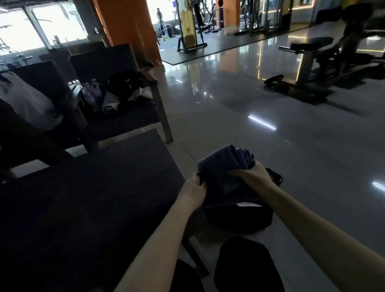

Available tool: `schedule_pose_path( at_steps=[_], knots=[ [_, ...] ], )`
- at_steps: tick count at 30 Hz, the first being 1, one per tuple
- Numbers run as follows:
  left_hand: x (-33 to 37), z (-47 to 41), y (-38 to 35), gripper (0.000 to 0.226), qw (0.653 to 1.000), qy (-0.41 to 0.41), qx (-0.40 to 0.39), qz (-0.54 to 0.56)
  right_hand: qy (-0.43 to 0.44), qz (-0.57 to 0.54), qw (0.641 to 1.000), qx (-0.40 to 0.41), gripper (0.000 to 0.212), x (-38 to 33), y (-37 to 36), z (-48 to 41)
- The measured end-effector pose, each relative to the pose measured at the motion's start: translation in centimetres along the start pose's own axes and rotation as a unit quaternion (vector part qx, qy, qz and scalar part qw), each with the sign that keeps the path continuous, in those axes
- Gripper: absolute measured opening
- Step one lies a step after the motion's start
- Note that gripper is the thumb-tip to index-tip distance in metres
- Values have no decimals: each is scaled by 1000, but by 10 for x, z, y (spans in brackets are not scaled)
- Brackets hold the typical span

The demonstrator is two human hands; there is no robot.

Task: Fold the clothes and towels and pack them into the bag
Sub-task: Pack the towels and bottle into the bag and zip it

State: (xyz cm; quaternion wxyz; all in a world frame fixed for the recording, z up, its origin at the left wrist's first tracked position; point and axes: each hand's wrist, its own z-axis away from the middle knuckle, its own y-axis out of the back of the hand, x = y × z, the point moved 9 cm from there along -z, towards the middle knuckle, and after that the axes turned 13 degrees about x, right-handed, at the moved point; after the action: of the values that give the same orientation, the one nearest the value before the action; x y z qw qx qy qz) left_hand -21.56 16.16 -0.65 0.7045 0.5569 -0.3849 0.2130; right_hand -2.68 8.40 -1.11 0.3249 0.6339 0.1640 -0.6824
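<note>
At about nine o'clock, a white plastic bag (pixel 29 99) with dark markings leans on the first of two dark chairs. The second chair (pixel 116 87), toward eleven o'clock, holds several clear bottles (pixel 91 92) and a loose heap of black and white clothes (pixel 127 89) on its seat. Nearer, the dark tabletop (pixel 78 209) fills the lower left.

Just off the tabletop's right edge, near six o'clock, the left hand (pixel 193 192) is closed on the left edge of a dark blue towel (pixel 225 177), thumb and fingers pinching the cloth. The towel is bunched into a thick roll, its upper end rising toward twelve o'clock. The right hand (pixel 254 174) clamps the towel's right side, fingers wrapped over the folds. Directly beneath the towel sits a black bag (pixel 239 219) on the glossy grey floor (pixel 288 151), its top touching the towel's lower edge; a small white strip shows at the mouth, though whether the towel reaches inside is unclear.

Toward two o'clock stands a black weight bench machine (pixel 330 56), well apart from the hands.
</note>
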Motion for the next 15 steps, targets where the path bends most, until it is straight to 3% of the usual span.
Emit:
schedule_pose_path(
  at_steps=[5, 9, 11, 15],
  knots=[
    [4, -39, -69, 46, 984, -66, -37, -159, -54, 61, 996, 46, 88, 62, 28, -52],
    [-6, -76, -120, 48, 963, -79, -83, -245, -112, 79, 988, 67, 71, 115, 40, -89],
    [-18, -93, -143, 49, 946, -83, -108, -294, -137, 73, 984, 85, 68, 138, 43, -108],
    [-41, -125, -189, 44, 897, -113, -158, -397, -171, 68, 976, 115, 84, 186, 37, -145]
  ],
)
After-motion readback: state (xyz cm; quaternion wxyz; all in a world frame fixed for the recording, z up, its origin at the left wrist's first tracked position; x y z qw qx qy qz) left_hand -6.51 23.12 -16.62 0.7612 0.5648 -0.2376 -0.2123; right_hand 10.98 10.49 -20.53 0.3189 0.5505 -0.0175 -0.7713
